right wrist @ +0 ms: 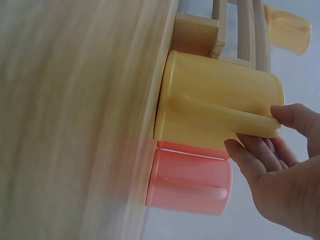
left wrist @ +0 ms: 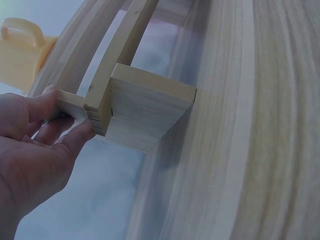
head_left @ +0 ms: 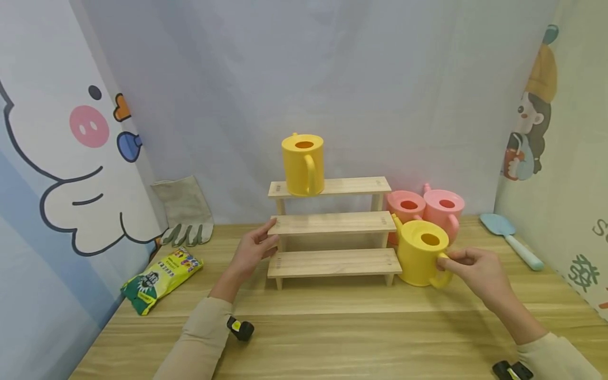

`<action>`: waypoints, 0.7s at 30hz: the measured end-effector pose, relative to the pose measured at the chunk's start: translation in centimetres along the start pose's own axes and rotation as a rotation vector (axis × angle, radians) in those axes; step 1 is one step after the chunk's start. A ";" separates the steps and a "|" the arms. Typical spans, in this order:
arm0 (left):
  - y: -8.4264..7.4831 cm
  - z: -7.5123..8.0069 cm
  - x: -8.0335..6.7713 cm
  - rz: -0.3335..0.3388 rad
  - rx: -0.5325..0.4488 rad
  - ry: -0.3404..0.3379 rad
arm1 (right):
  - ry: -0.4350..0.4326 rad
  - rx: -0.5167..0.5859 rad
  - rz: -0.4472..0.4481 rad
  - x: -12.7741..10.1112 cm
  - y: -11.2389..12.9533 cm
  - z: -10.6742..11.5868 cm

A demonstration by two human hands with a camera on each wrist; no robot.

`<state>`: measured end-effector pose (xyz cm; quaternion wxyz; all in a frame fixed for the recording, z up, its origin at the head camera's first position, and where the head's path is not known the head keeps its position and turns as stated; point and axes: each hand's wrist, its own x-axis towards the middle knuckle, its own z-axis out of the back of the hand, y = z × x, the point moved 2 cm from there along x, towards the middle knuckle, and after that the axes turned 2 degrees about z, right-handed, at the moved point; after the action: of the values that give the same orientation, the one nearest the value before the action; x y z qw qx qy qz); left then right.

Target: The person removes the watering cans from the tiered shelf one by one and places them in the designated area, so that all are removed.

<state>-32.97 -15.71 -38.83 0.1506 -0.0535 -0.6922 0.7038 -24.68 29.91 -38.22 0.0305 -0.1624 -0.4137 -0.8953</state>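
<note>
A three-tier wooden stand stands in the middle of the table. My left hand grips the left end of its middle board, thumb above and fingers below, as the left wrist view shows. With thumb and fingers, my right hand pinches the upper handle of a yellow watering can, upright at the stand's right end. Behind that can stand two pink watering cans, one at the right and a darker one partly hidden. Another yellow watering can sits on the top board, left of its middle.
A green and yellow packet lies at the left of the table. Behind it, a grey work glove leans on the back curtain. A small blue trowel with a pale handle lies at the right, near the printed side wall.
</note>
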 end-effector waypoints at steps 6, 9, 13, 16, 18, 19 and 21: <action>0.0 0.0 -0.1 0.001 -0.007 0.000 | 0.017 -0.027 -0.034 0.2 0.3 0.7; 0.0 0.1 -0.1 0.001 0.000 0.002 | -0.018 -0.054 -0.049 0.2 0.8 1.6; -0.1 0.1 -0.1 0.000 0.005 0.002 | -0.177 -0.058 0.033 0.2 2.6 2.2; -0.1 0.1 0.0 -0.002 0.005 0.001 | -0.305 -0.016 0.115 0.2 4.5 1.7; -0.1 0.1 0.0 -0.004 0.004 0.002 | -0.343 0.032 0.159 0.2 5.7 1.0; -0.1 0.0 0.0 -0.005 0.006 0.004 | -0.351 0.057 0.184 0.2 6.3 0.6; -0.1 0.0 0.0 -0.007 0.009 0.007 | -0.346 0.097 0.232 0.3 7.4 -0.1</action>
<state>-32.94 -15.72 -38.71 0.1557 -0.0528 -0.6886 0.7062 -23.59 25.00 -32.84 0.0696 -0.3587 -0.4341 -0.8234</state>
